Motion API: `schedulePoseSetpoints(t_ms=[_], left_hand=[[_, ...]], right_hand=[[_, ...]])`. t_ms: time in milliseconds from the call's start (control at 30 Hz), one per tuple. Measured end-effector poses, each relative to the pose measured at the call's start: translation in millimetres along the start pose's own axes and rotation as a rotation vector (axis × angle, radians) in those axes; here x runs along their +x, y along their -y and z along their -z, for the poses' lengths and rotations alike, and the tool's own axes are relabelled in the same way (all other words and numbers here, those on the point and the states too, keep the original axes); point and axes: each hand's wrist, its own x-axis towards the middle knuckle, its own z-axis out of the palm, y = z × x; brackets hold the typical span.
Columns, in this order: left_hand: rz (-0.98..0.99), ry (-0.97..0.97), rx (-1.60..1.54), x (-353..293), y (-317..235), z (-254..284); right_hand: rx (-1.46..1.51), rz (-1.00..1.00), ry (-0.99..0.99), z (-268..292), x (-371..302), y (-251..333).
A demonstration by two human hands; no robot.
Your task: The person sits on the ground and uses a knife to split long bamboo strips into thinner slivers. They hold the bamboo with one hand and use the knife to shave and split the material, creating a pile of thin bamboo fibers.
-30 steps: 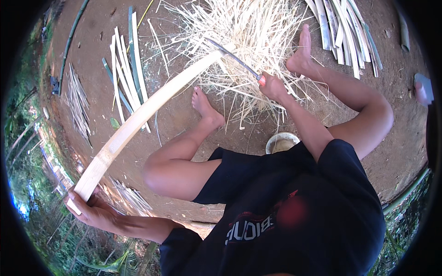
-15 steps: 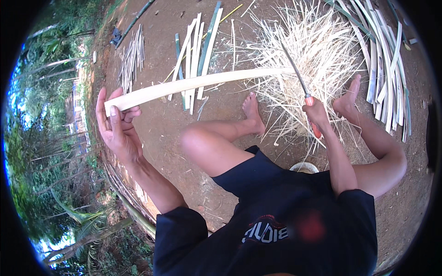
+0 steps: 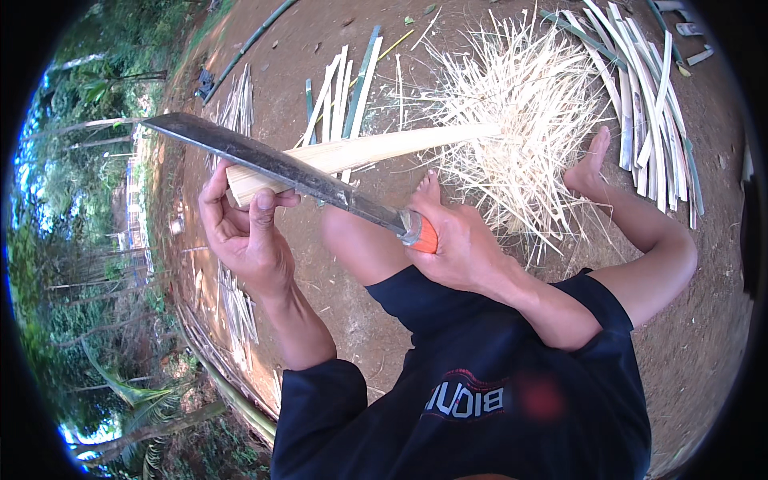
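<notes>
Between the thumb and fingers of my left hand [image 3: 254, 232] is the near end of a long pale bamboo strip [image 3: 384, 146]. The strip's far end rests over a heap of shavings [image 3: 528, 104]. My right hand [image 3: 464, 246] is wrapped round the orange handle of a machete [image 3: 296, 170]. The dark blade points left and slants across the strip close to my left fingers, covering part of it. Whether the edge touches the strip, I cannot tell.
Split bamboo strips [image 3: 652, 120] lie piled at the far right. More strips [image 3: 344, 92] lie beyond my left knee, and thin sticks [image 3: 240, 100] sit farther left. My bare feet flank the shavings heap. Greenery [image 3: 88, 240] borders the left side.
The machete has swung from upright over the shavings to pointing left across the strip. My right hand has moved left and nearer; my left hand has come right and slightly down with the strip.
</notes>
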Motion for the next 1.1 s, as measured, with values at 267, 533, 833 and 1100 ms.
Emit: schedulePoseSetpoints(t_ms=[267, 533, 833, 1100], left_hand=[[-0.026, -0.053, 0.078, -30, -7, 2], [0.015, -0.045, 0.08, -37, -6, 7], [0.013, -0.046, 0.064, -43, -5, 9], [0.02, -0.031, 0.066, -45, -8, 4]], right_hand=[[0.104, -0.072, 0.054, 8, -22, -9], [0.046, -0.202, 0.009, 7, -34, -28], [0.015, -0.229, 0.001, 11, -46, -31], [-0.069, -0.336, 0.009, 11, -49, -60]])
